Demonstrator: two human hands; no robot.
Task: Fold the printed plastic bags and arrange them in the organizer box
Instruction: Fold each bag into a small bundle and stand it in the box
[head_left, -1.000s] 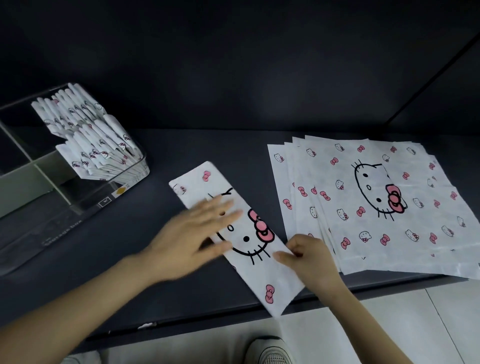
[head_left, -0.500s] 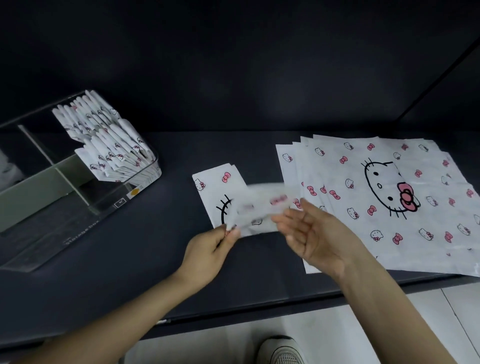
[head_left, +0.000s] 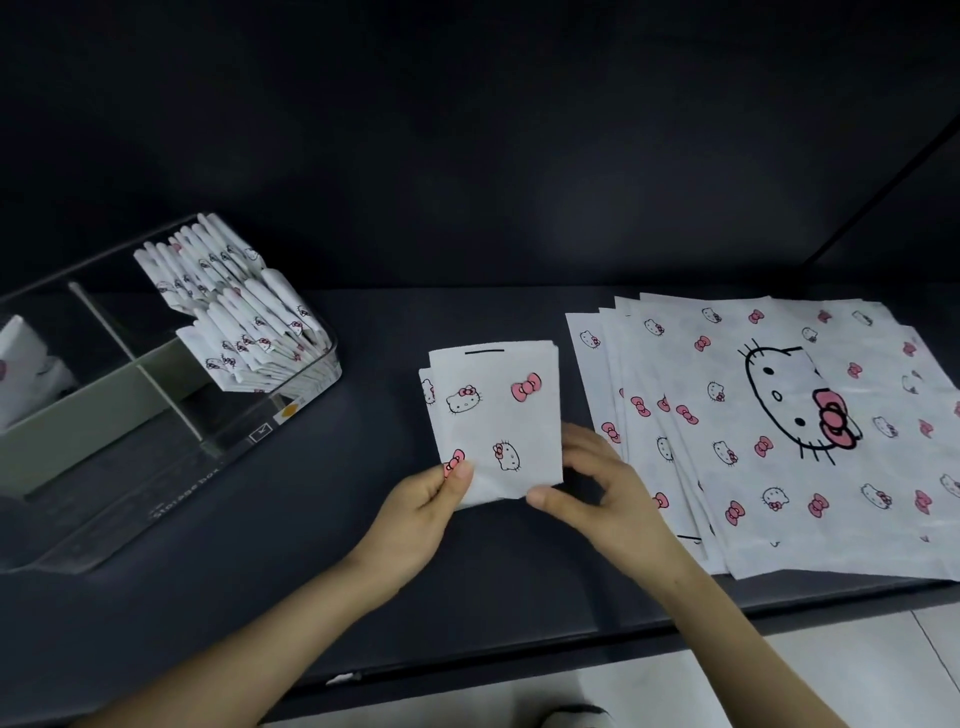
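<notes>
A white bag printed with cat faces and pink bows, the folded bag (head_left: 496, 415), lies as a small rectangle on the dark table (head_left: 311, 545). My left hand (head_left: 421, 509) pinches its near left corner with the thumb on top. My right hand (head_left: 597, 488) pinches its near right corner. To the right lies a fanned stack of flat printed bags (head_left: 779, 431). At the left stands the clear organizer box (head_left: 171, 410), and a row of folded bags (head_left: 239, 317) leans in its back right compartment.
A divider splits the organizer box; another white folded piece (head_left: 21, 364) shows at its far left. The table's front edge (head_left: 519, 660) runs just behind my forearms, with pale floor below. A dark wall closes the back.
The long strip was lifted and folded over onto itself into a short rectangle. Both hands moved to its near corners. The view shifted, so the box sits further right.
</notes>
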